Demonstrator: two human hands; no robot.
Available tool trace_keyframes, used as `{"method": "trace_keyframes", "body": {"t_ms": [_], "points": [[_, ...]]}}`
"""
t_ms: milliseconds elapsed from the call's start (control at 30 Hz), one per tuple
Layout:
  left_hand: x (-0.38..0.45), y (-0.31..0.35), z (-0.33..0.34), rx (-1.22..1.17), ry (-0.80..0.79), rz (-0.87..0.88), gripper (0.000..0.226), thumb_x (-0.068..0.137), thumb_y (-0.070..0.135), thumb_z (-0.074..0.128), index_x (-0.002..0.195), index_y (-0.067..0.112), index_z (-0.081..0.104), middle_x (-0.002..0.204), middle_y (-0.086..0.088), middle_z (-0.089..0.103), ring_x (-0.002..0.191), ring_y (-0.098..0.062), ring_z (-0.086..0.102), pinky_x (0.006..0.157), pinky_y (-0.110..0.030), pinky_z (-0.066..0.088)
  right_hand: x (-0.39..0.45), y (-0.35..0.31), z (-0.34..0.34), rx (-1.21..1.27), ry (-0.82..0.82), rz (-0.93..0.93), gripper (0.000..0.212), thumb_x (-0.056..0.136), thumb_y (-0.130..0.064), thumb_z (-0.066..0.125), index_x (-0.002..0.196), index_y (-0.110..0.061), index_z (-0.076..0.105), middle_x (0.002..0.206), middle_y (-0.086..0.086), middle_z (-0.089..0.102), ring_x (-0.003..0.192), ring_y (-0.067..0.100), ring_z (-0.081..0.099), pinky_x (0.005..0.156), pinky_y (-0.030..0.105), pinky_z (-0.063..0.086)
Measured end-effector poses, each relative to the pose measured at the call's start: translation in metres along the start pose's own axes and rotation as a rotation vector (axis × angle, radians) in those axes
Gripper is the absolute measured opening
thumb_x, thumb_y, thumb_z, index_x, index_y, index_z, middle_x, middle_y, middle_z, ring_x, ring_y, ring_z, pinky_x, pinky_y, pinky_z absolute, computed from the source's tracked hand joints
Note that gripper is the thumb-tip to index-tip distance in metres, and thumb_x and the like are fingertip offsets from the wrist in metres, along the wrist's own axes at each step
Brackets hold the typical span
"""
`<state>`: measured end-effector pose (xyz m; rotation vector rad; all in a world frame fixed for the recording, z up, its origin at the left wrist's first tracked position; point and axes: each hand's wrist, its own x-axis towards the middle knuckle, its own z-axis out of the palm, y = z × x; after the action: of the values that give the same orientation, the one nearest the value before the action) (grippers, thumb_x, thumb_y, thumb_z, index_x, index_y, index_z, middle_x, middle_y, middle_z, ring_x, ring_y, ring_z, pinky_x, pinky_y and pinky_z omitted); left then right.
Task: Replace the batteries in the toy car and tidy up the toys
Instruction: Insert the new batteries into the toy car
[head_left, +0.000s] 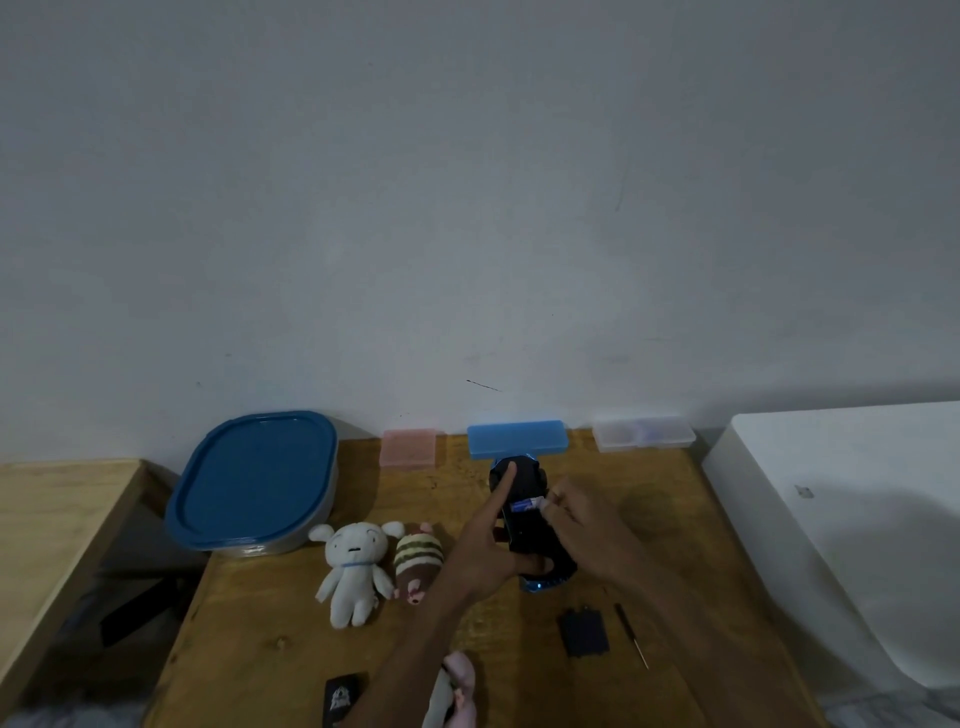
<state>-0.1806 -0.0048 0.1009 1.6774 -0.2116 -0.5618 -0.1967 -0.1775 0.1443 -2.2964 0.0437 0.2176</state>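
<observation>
**Inspector:** At mid-table, the toy car (530, 525) lies belly-up. The left hand (485, 551) cups its near side, forefinger stretched along the chassis; the right hand (582, 525) pinches what looks like a battery (525, 505) at the open bay, though the dim light leaves that uncertain.

**Clerk:** Risks?

**Inspector:** A cell seated the wrong way round, or sprung out by the contact. An elbow could sweep the loose battery cover (583, 633) or the screwdriver (631, 635), both lying near the right forearm.

**Clerk:** Surface and room?

**Inspector:** Wooden table (249, 623) against a bare grey wall. Lidded tub (254, 478) far left; white plush (355, 569) and striped plush (417, 562) left of the car; blue case (517, 439) touching its far end.
</observation>
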Motion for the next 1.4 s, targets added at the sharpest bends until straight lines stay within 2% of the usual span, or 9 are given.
{"method": "trace_keyframes", "body": {"t_ms": [133,267,500,600,733,900,1033,1267,1400], "points": [[0.001,-0.001,-0.002,0.005,0.014,0.010,0.115,0.073,0.001,0.087,0.154,0.048,0.020,0.139,0.023,0.045,0.118,-0.009,0.058,0.095,-0.042,0.058,-0.001,-0.001,-0.002,-0.098,0.010,-0.111,0.010,0.100,-0.035,0.056,0.092,-0.029,0.057,0.088,-0.015,0.058,0.078,0.000,0.059,0.060,0.015,0.044],[0.002,-0.003,-0.004,0.014,0.023,0.018,0.116,0.071,0.004,0.089,0.153,0.051,0.022,0.141,0.024,0.047,0.120,-0.011,0.058,0.095,-0.044,0.058,0.001,0.000,0.000,-0.254,0.101,-0.161,0.007,0.093,-0.036,0.065,0.096,-0.030,0.064,0.087,-0.016,0.059,0.074,-0.001,0.056,0.058,0.011,0.035],[0.001,-0.001,-0.004,0.047,-0.004,0.027,0.118,0.071,0.006,0.089,0.156,0.048,0.019,0.148,0.010,0.049,0.122,-0.008,0.058,0.094,-0.034,0.058,0.002,-0.008,0.007,-0.354,0.135,-0.106,0.018,0.085,-0.032,0.072,0.086,-0.025,0.055,0.082,-0.008,0.061,0.073,0.010,0.058,0.060,0.026,0.048],[0.000,-0.003,-0.003,0.027,-0.003,0.036,0.116,0.073,0.004,0.088,0.155,0.047,0.019,0.149,0.010,0.048,0.119,-0.001,0.057,0.090,-0.026,0.057,0.003,-0.006,0.008,-0.322,0.128,-0.116,0.018,0.086,-0.038,0.073,0.088,-0.029,0.058,0.083,-0.011,0.062,0.072,0.005,0.057,0.058,0.021,0.044],[-0.001,-0.004,-0.005,0.002,0.020,0.039,0.113,0.073,0.005,0.088,0.150,0.054,0.022,0.149,0.016,0.045,0.120,-0.004,0.058,0.094,-0.038,0.058,0.003,0.003,0.010,-0.123,0.092,-0.151,0.013,0.089,-0.041,0.071,0.093,-0.029,0.071,0.085,-0.011,0.070,0.075,0.004,0.064,0.065,0.031,0.055],[0.000,-0.003,-0.006,0.026,0.013,0.034,0.116,0.072,0.005,0.089,0.154,0.050,0.020,0.144,0.018,0.043,0.120,-0.008,0.056,0.094,-0.037,0.059,0.002,0.010,0.012,-0.040,0.168,-0.203,0.024,0.097,-0.033,0.062,0.118,-0.023,0.071,0.104,-0.009,0.073,0.089,0.001,0.067,0.075,0.016,0.055],[0.002,-0.002,-0.007,0.027,0.012,0.017,0.117,0.071,0.003,0.088,0.153,0.053,0.021,0.140,0.022,0.043,0.120,-0.011,0.057,0.094,-0.041,0.059,0.002,0.008,0.012,-0.070,0.154,-0.254,0.025,0.098,-0.022,0.061,0.122,-0.021,0.068,0.108,-0.011,0.069,0.094,0.000,0.063,0.077,0.004,0.046],[-0.001,-0.003,-0.009,0.053,-0.014,0.018,0.117,0.071,0.004,0.089,0.157,0.044,0.019,0.149,0.011,0.046,0.121,-0.007,0.056,0.093,-0.029,0.058,0.003,0.004,0.009,-0.120,0.083,-0.257,0.008,0.099,-0.032,0.058,0.106,-0.037,0.057,0.082,-0.023,0.060,0.077,-0.004,0.061,0.066,0.010,0.044],[-0.002,0.000,-0.007,0.081,-0.051,0.016,0.117,0.072,0.004,0.088,0.157,0.045,0.018,0.145,0.022,0.044,0.119,0.003,0.052,0.092,-0.021,0.055,0.008,0.004,0.012,-0.168,0.121,-0.256,0.007,0.101,-0.039,0.052,0.100,-0.032,0.055,0.082,-0.014,0.061,0.074,0.005,0.059,0.064,0.029,0.051]]}}
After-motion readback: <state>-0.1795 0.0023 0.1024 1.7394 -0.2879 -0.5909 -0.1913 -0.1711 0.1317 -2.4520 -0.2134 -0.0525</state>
